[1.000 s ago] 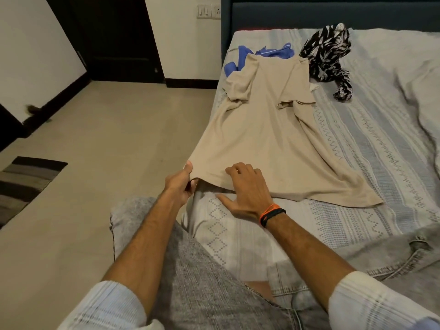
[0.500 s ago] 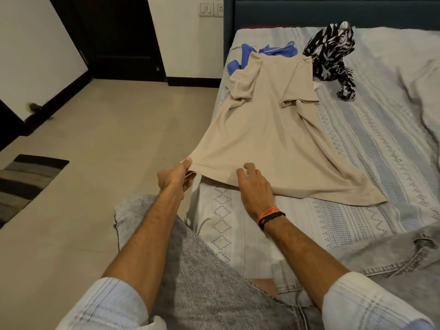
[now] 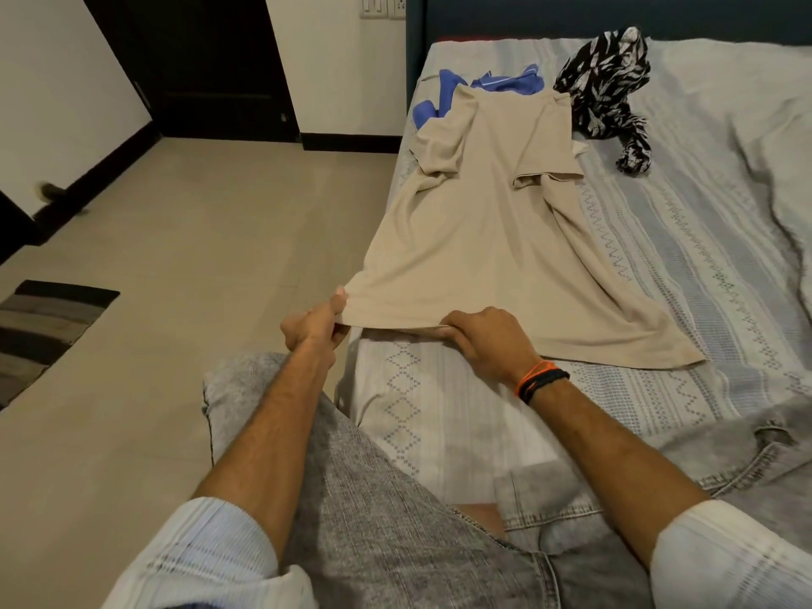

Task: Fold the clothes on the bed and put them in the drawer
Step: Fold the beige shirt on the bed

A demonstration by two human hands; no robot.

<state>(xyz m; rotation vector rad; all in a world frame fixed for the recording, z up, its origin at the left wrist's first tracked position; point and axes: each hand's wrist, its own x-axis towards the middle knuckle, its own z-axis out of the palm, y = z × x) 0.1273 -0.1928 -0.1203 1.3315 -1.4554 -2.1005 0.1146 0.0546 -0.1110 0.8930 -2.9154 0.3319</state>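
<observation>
My right hand (image 3: pixel 492 340) has changed its hold: a second ago it lay flat, fingers spread on the hem of the shirt (image 3: pixel 483 239); now I see those fingers curled under the hem, gripping it. My left hand (image 3: pixel 314 325) has shifted from a light pinch at the hem's left corner to a tighter fist-like grip with the thumb on top. The hem between my two hands, slack and sagging before, is now lifted a little off the bed (image 3: pixel 439 410) and pulled taut.
</observation>
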